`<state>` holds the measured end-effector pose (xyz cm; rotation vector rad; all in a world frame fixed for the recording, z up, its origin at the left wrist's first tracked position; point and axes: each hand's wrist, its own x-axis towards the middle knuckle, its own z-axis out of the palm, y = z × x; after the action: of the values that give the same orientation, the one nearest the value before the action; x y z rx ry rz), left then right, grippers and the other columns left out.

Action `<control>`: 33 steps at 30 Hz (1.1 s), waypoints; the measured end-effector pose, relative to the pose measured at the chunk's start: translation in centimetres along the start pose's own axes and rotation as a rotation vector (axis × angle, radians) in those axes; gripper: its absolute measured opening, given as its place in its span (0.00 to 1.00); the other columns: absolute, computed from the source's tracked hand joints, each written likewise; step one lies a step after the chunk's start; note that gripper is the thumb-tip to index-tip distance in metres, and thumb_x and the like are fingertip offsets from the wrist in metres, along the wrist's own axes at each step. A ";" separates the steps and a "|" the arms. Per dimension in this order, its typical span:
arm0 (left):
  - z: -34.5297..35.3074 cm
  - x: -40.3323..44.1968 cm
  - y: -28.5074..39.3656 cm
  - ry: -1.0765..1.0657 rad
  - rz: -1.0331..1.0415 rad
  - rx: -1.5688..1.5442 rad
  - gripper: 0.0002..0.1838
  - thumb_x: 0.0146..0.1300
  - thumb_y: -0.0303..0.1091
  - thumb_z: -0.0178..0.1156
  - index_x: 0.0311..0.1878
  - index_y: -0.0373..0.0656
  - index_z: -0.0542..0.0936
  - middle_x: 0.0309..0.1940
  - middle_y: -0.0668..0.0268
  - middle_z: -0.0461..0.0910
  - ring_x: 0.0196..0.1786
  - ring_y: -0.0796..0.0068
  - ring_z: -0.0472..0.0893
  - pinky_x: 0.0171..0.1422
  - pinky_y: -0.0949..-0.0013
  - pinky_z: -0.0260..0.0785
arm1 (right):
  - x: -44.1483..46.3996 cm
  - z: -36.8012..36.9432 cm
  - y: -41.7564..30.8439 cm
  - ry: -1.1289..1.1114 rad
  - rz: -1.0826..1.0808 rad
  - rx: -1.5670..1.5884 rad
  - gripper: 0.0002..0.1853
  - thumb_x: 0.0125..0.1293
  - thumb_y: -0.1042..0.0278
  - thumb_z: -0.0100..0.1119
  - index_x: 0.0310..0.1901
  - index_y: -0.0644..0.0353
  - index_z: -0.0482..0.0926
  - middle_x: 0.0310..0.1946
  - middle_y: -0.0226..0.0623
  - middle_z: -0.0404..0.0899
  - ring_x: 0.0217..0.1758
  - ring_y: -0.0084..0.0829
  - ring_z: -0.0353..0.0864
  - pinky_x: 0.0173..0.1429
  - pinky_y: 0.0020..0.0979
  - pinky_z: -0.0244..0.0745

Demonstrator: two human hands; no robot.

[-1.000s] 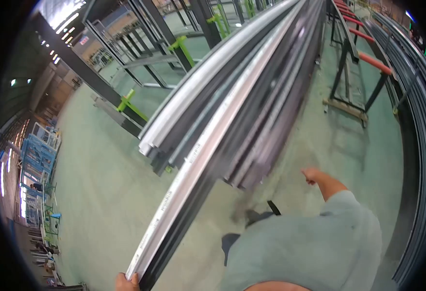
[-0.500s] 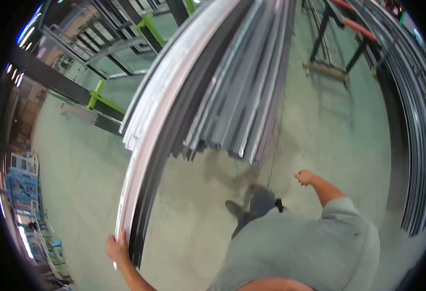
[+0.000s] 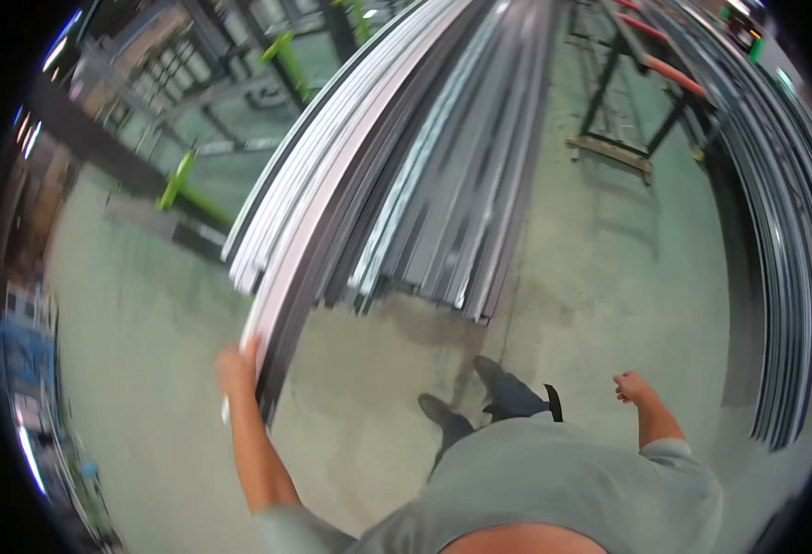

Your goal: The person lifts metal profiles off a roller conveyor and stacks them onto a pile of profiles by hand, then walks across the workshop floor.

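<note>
Long profile [image 3: 300,245] juts beyond other profiles [image 3: 452,217] near a roller stand [image 3: 674,77], left hand [image 3: 237,371] gripping it, right hand [image 3: 631,387] fisted.

The left hand [image 3: 237,371] grips a long profile [image 3: 297,249] jutting past the stack [image 3: 452,235], the right hand [image 3: 630,388] well apart.

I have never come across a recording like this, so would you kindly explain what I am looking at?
There is no machine here: a person works with bare hands. Every picture comes from one camera worn on the head, looking forward and down, so the wearer's own shirt and shoes show too. The left hand holds a long pale-and-dark profile near its end, beside a stack of similar lengths. The right hand is apart from the stack, with nothing visible in it. At right, a red-topped stand is on the greenish floor.
</note>
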<state>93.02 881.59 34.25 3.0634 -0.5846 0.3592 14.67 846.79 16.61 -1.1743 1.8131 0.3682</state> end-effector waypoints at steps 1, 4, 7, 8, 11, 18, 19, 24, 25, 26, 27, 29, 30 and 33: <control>-2.1 0.9 2.2 -0.048 0.005 -0.022 0.41 0.52 0.74 0.53 0.27 0.35 0.81 0.27 0.44 0.80 0.34 0.42 0.80 0.38 0.47 0.71 | -0.7 -0.5 -0.7 0.004 -0.019 -0.007 0.21 0.66 0.55 0.52 0.49 0.67 0.74 0.34 0.41 0.79 0.27 0.31 0.79 0.29 0.33 0.77; -4.3 3.9 7.3 -0.046 0.033 -0.074 0.38 0.53 0.69 0.57 0.28 0.33 0.81 0.28 0.43 0.80 0.36 0.42 0.80 0.40 0.46 0.71 | -1.0 0.3 -3.7 0.012 -0.093 0.073 0.19 0.66 0.57 0.52 0.49 0.65 0.74 0.33 0.39 0.78 0.26 0.29 0.78 0.29 0.31 0.75; -5.0 6.2 12.4 -0.059 0.067 -0.092 0.38 0.53 0.68 0.58 0.29 0.32 0.82 0.30 0.43 0.80 0.37 0.42 0.80 0.42 0.47 0.71 | -0.3 2.8 -3.9 -0.055 -0.169 0.145 0.18 0.66 0.57 0.53 0.48 0.64 0.75 0.33 0.38 0.79 0.27 0.28 0.78 0.29 0.29 0.75; -4.9 7.0 14.0 -0.059 0.084 -0.101 0.38 0.53 0.68 0.58 0.29 0.32 0.82 0.30 0.43 0.81 0.37 0.43 0.80 0.42 0.48 0.71 | -0.4 3.7 -3.9 -0.079 -0.192 0.145 0.18 0.65 0.57 0.53 0.47 0.64 0.75 0.33 0.38 0.78 0.27 0.28 0.78 0.29 0.29 0.74; -3.7 10.4 18.8 -0.057 0.158 -0.123 0.39 0.53 0.69 0.58 0.29 0.31 0.82 0.31 0.43 0.81 0.38 0.44 0.81 0.44 0.49 0.72 | -0.2 5.7 -2.2 -0.122 -0.209 0.138 0.19 0.64 0.56 0.54 0.47 0.63 0.76 0.33 0.38 0.80 0.28 0.29 0.80 0.30 0.29 0.75; -1.5 14.1 29.6 0.344 0.123 0.066 0.29 0.52 0.48 0.66 0.52 0.38 0.74 0.61 0.48 0.69 0.61 0.48 0.70 0.56 0.48 0.66 | -2.6 4.6 8.8 0.055 0.081 0.569 0.18 0.65 0.56 0.54 0.46 0.63 0.74 0.31 0.40 0.77 0.26 0.29 0.78 0.26 0.29 0.73; -2.1 14.6 30.6 0.383 0.216 -0.031 0.32 0.51 0.42 0.65 0.59 0.42 0.70 0.69 0.51 0.57 0.69 0.49 0.59 0.64 0.45 0.57 | -3.1 4.9 10.9 0.123 0.130 0.678 0.18 0.65 0.56 0.54 0.45 0.64 0.73 0.30 0.40 0.77 0.26 0.31 0.78 0.25 0.30 0.73; -5.5 15.2 34.0 0.466 0.422 -0.167 0.38 0.55 0.46 0.63 0.67 0.40 0.65 0.70 0.46 0.56 0.71 0.45 0.56 0.69 0.42 0.51 | 0.5 8.1 22.4 -0.050 0.298 0.649 0.15 0.63 0.60 0.52 0.45 0.63 0.73 0.21 0.45 0.77 0.17 0.35 0.76 0.20 0.33 0.71; -4.2 15.7 33.6 0.438 0.394 -0.153 0.39 0.54 0.48 0.63 0.67 0.41 0.65 0.70 0.45 0.55 0.71 0.44 0.55 0.69 0.42 0.51 | 1.0 8.3 22.5 -0.123 0.308 0.541 0.16 0.63 0.60 0.52 0.45 0.63 0.74 0.22 0.45 0.77 0.17 0.35 0.76 0.20 0.34 0.72; -2.8 15.9 33.1 0.412 0.371 -0.181 0.39 0.55 0.51 0.63 0.67 0.41 0.66 0.70 0.45 0.55 0.71 0.44 0.55 0.70 0.42 0.51 | 1.1 8.7 22.4 -0.188 0.318 0.438 0.16 0.63 0.60 0.52 0.46 0.63 0.74 0.22 0.45 0.78 0.17 0.35 0.76 0.21 0.34 0.73; -2.1 15.1 32.9 0.322 0.287 -0.122 0.40 0.55 0.54 0.62 0.68 0.42 0.65 0.71 0.45 0.54 0.72 0.44 0.54 0.71 0.43 0.50 | 0.9 9.5 21.9 -0.251 0.332 0.340 0.16 0.63 0.60 0.52 0.47 0.63 0.74 0.22 0.44 0.78 0.17 0.35 0.76 0.21 0.34 0.73; 1.4 13.3 31.2 0.106 0.153 -0.042 0.46 0.56 0.60 0.59 0.73 0.48 0.56 0.73 0.49 0.51 0.74 0.44 0.52 0.71 0.40 0.49 | 1.0 7.2 15.7 -0.151 -0.041 -0.025 0.16 0.62 0.61 0.53 0.46 0.64 0.77 0.26 0.41 0.80 0.21 0.32 0.79 0.25 0.33 0.75; 4.2 12.9 29.3 -0.015 0.085 0.012 0.47 0.56 0.62 0.58 0.74 0.50 0.55 0.74 0.52 0.48 0.75 0.45 0.49 0.71 0.38 0.48 | 2.0 7.0 12.5 -0.034 0.047 0.332 0.16 0.62 0.61 0.55 0.44 0.65 0.77 0.28 0.41 0.81 0.24 0.32 0.80 0.27 0.32 0.75; 3.2 7.4 26.4 -0.167 0.110 0.168 0.52 0.53 0.53 0.67 0.75 0.50 0.48 0.76 0.56 0.39 0.77 0.52 0.43 0.73 0.37 0.45 | 1.5 3.8 2.4 0.126 -0.046 0.653 0.17 0.63 0.58 0.55 0.43 0.65 0.77 0.30 0.37 0.80 0.27 0.30 0.80 0.29 0.29 0.75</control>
<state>90.86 854.15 31.70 3.2530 -0.7693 0.1604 14.51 849.59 12.80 -0.7822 1.8056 -0.3192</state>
